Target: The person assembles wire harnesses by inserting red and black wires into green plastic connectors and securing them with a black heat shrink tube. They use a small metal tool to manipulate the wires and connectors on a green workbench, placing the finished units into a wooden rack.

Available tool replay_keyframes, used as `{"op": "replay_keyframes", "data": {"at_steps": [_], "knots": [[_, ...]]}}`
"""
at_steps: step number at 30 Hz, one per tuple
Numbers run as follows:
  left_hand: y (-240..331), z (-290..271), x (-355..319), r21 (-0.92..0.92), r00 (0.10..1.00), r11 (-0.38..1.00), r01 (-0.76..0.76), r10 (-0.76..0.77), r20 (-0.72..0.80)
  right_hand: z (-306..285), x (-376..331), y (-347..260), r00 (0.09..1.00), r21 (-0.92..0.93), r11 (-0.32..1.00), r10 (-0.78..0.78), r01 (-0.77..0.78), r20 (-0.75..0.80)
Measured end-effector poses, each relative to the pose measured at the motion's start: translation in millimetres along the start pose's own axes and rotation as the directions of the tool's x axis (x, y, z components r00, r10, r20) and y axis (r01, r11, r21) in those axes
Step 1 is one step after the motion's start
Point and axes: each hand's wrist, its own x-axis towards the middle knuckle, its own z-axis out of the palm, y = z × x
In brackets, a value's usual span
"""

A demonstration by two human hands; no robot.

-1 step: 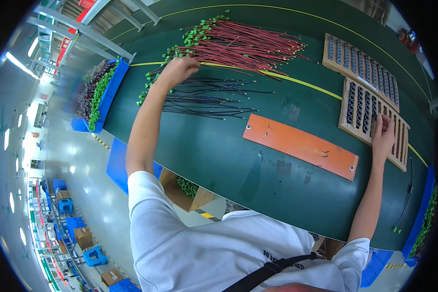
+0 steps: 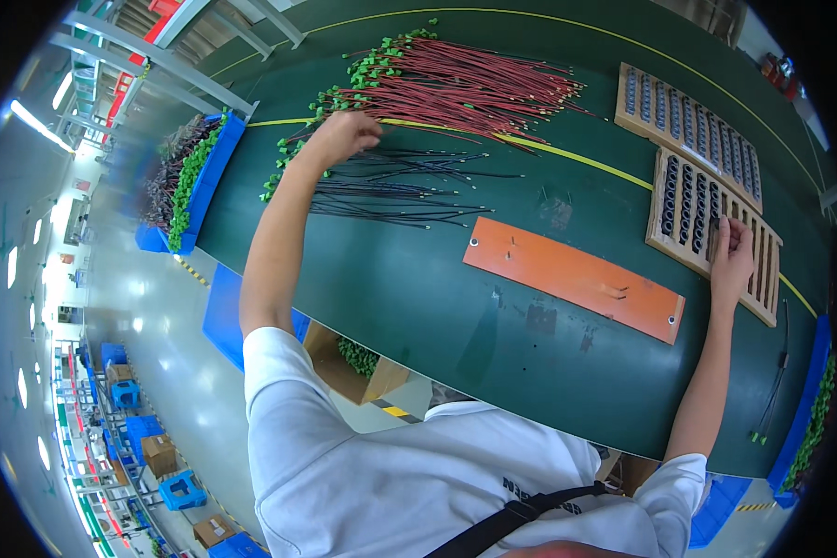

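My left hand (image 2: 342, 138) is closed, fingers curled together, over the green-ended side of the wires. It lies between a wide bundle of red wires (image 2: 456, 88) and a smaller bundle of black wires (image 2: 400, 191). Whatever its fingertips hold is too small to tell. At the right, my right hand (image 2: 733, 256) has its fingers bent together at a wooden slotted tray (image 2: 763, 265). Rows of black ring-shaped parts (image 2: 686, 205) fill the tray's left slots, and the fingertips sit beside the last of these rows. What they pinch is hidden.
An orange plate (image 2: 572, 279) with small pins lies on the green table (image 2: 391, 298). Behind the near tray stands another wooden tray (image 2: 637, 121) of grey parts. Blue bins (image 2: 216, 167) of green-ended wires flank the table. One dark wire assembly (image 2: 779, 372) lies at right.
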Motion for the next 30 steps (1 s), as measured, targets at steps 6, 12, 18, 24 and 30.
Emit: {"op": "replay_keyframes", "data": {"at_steps": [6, 12, 18, 24, 30], "knots": [[3, 0, 14, 0.135, 0.973, 0.985, -0.107, 0.076, 0.218, -8, -3, -14, 0.999, -0.114, 0.993, 0.009, -0.014, -0.044], [-8, 0, -9, 0.087, 1.0, 0.996, 0.017, -0.018, 0.009, -1, 1, -15, 0.987, -0.034, 0.993, -0.115, 0.112, -0.112], [-17, -40, -5, 0.126, 0.952, 0.989, 0.071, -0.03, -0.306, -11, -2, -19, 0.995, 0.043, 0.998, -0.045, 0.05, -0.094], [-35, -81, -13, 0.064, 0.919, 0.991, 0.119, -0.086, -0.385, -11, -6, -25, 0.992, 0.021, 0.997, -0.065, 0.068, -0.111], [-15, -114, -23, 0.406, 0.736, 0.914, -0.005, 0.278, -0.617, -8, -3, -24, 0.983, 0.181, 0.982, -0.013, 0.047, -0.185]]}}
